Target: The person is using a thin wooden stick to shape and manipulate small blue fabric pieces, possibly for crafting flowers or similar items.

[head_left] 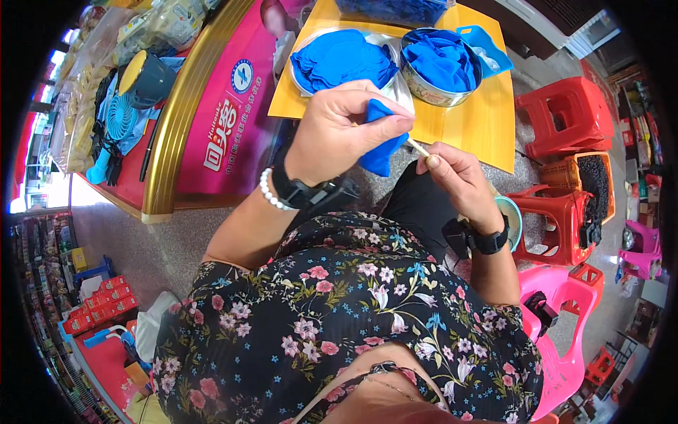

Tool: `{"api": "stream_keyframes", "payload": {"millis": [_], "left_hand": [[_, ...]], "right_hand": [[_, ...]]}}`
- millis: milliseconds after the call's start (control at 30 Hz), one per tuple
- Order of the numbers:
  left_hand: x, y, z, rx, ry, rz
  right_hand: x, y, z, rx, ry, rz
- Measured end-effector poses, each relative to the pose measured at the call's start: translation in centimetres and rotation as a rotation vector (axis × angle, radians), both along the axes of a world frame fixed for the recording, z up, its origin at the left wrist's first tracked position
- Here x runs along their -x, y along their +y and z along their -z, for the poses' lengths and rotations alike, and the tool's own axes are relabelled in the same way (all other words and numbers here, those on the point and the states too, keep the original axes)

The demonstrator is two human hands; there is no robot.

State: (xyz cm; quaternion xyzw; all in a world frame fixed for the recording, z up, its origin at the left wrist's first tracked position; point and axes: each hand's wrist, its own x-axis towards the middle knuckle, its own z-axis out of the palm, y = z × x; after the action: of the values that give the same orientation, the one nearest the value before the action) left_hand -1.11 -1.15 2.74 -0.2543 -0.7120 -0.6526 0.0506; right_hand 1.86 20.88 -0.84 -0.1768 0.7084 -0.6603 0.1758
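My left hand (339,131) pinches a piece of blue fabric (381,157) at the upper end of a thin pale stick (417,146), with its fingertips partly over the cloth. My right hand (455,180), a little lower and to the right, grips the stick's other end between thumb and fingers. Behind both hands, a yellow table (494,134) holds a plate of stacked blue fabric pieces (339,60) and a round tin (434,99) filled with more blue cloth (441,60). A blue plastic basket (498,60) sits beside the tin, and a clear container (392,10) of blue material stands behind.
A gold-edged counter (164,152) with a blue fan (121,121) and bags is at left. Red stools (565,113), an orange crate (597,166), a pink chair (568,367) and a pale green container (512,215) are at right. Red boxes (99,304) lie lower left.
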Motion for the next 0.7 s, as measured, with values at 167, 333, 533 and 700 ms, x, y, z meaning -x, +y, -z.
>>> {"api": "stream_keyframes", "payload": {"millis": [167, 333, 533, 700], "left_hand": [[0.2, -1.1, -0.8, 0.231, 0.066, 0.015], [0.2, -1.5, -1.4, 0.345, 0.263, -0.001], [-0.2, -0.8, -1.7, 0.416, 0.353, 0.048], [-1.7, 0.9, -1.1, 0.555, 0.593, -0.121]], "right_hand": [[-0.1, 0.4, -0.6, -0.098, 0.018, -0.019], [0.0, 0.5, -1.2, -0.18, 0.05, -0.097], [0.0, -0.1, -0.4, -0.238, 0.173, -0.167], [-0.2, -0.9, -1.1, -0.294, 0.16, 0.01]]}}
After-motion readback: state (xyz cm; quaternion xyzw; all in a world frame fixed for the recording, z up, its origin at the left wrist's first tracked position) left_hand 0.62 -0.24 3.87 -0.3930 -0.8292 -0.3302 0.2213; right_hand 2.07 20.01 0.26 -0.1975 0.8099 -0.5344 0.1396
